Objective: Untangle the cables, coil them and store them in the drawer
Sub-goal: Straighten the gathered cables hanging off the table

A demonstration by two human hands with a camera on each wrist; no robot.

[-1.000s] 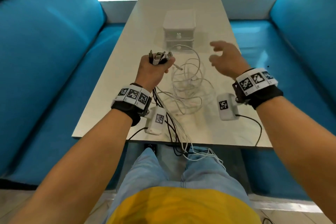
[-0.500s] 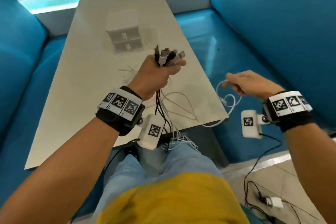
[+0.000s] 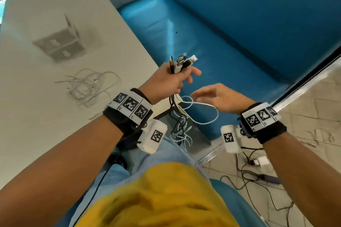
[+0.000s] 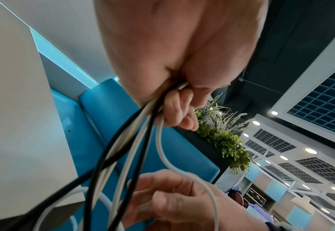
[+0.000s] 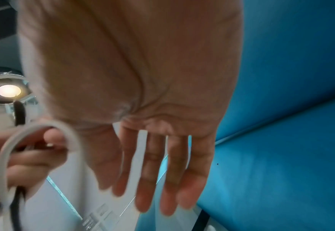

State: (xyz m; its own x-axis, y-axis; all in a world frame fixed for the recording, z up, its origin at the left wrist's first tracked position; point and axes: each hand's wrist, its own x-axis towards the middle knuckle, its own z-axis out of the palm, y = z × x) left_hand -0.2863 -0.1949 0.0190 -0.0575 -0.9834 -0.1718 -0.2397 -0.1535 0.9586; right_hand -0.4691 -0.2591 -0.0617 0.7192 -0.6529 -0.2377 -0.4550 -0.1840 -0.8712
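My left hand [image 3: 180, 77] is held up just past the table's right edge and grips a bundle of black and white cables [image 3: 182, 62], plugs sticking up above the fist. In the left wrist view the fingers [image 4: 180, 112] are curled round the strands [image 4: 142, 132], which hang down to my lap. My right hand [image 3: 208, 96] is just below and right of it, fingers straight [image 5: 158, 179], with a white cable loop [image 3: 201, 116] draped by the thumb [image 5: 35, 136]. A tangle of thin white cables [image 3: 88, 86] lies on the table. The small white drawer unit [image 3: 60, 46] stands behind it, drawers closed.
The pale table [image 3: 36, 143] fills the left. A blue bench seat [image 3: 230, 46] and backrest lie right of it, under both hands. On the tiled floor at lower right are black leads and a white charger [image 3: 260, 162]. My legs are below the hanging strands.
My view has swung right. The left hand has carried the bundle off past the table edge. The right hand let go of the white cable, straightened its fingers and came in under the left.
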